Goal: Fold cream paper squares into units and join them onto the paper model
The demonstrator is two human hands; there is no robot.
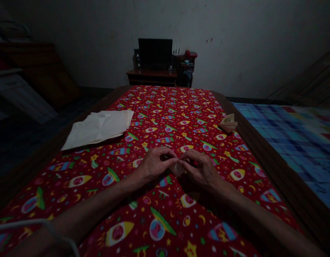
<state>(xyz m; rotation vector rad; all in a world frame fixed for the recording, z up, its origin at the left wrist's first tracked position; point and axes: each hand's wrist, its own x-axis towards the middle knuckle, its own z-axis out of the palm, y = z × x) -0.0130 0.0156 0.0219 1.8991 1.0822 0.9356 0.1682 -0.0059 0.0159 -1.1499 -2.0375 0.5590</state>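
Both my hands meet at the middle of a red patterned sheet (170, 117) spread over a bed. My left hand (154, 165) and my right hand (201, 168) pinch a small folded piece of tan paper (177, 168) between their fingertips, just above the sheet. Most of the paper is hidden by the fingers. A stack of creased white paper sheets (99, 127) lies to the far left. One finished folded paper shape (228, 123) rests near the right edge of the sheet.
A second bed with a blue checked cover (293, 139) lies to the right past a dark wooden edge. At the far wall stands a low wooden table (151, 75) with a dark screen, speakers and small items. Dim furniture fills the left side.
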